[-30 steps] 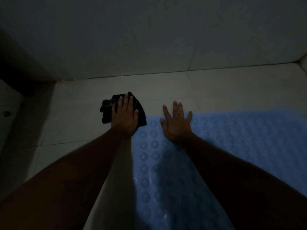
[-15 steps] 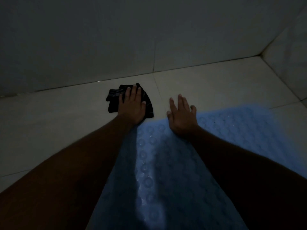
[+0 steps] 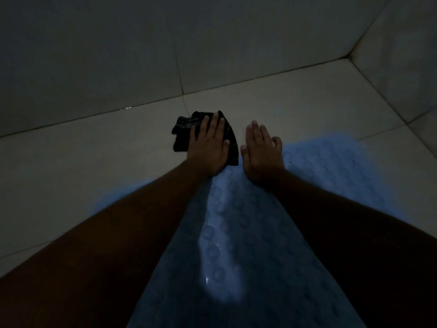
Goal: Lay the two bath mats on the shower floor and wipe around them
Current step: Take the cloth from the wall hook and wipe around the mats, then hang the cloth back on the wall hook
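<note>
Left hand (image 3: pixel 208 147) flat on cloth (image 3: pixel 183 129), fingers spread – right hand (image 3: pixel 261 155) open, empty, on mat (image 3: pixel 319 166), whose long axis is unclear.

One view only, head-worn, wide-angle. It looks forward and steeply down from above the floor (image 3: pixel 82 162), at close range: both forearms enter from the bottom corners and run toward centre. The left hand (image 3: pixel 208 147) and right hand (image 3: pixel 262 155) sit just above centre. The back wall (image 3: pixel 165 43) fills 12 o'clock; a side wall (image 3: pixel 406 55) closes 2 o'clock. Lighting is dim. No second view shares the scene.
</note>
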